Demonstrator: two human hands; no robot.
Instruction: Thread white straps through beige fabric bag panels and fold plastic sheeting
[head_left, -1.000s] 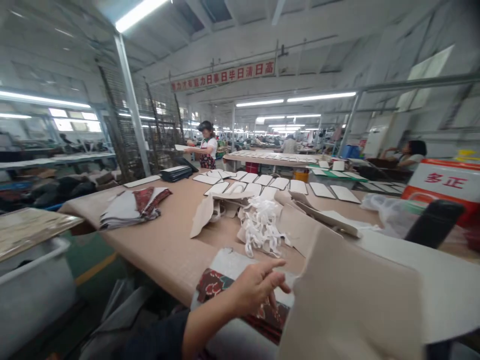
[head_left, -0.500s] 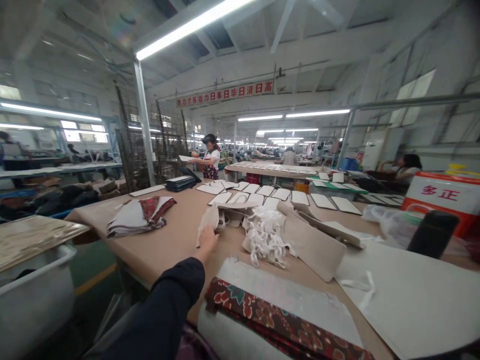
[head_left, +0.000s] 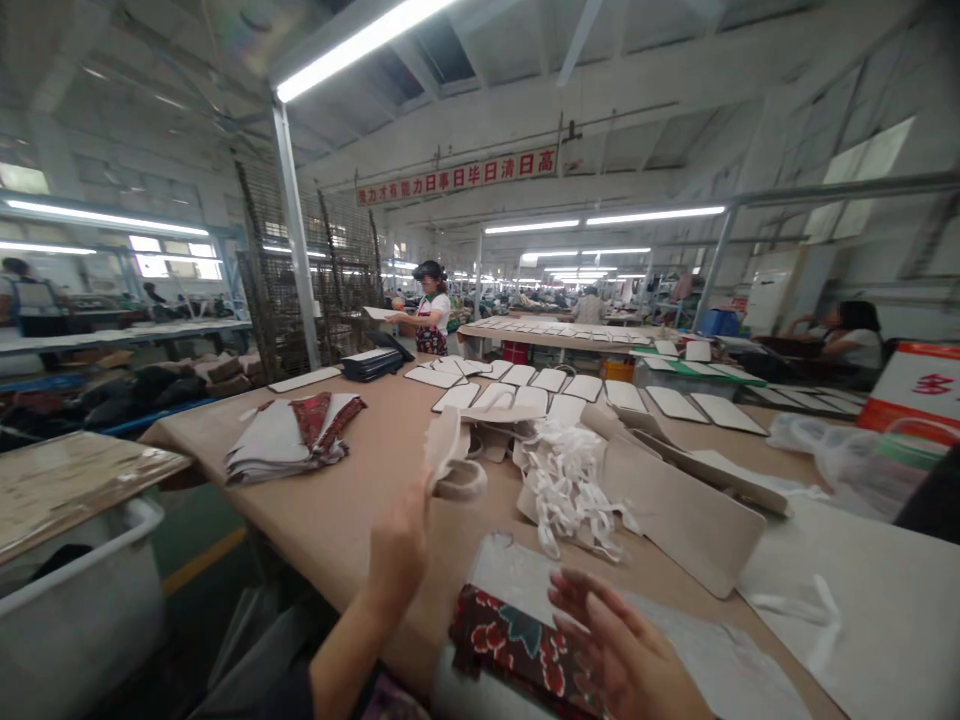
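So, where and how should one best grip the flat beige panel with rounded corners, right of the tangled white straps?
The beige panel is probably best pinched at its near rounded corner, the right hand coming from the person's side: that corner lies uncovered, while the white straps crowd its left end and other beige pieces its far edge.

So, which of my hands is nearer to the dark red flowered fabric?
Right. The right hand is over the dark red flowered fabric, partly covering it from view. The left hand is apart from it, to its left, holding a beige piece by its edge.
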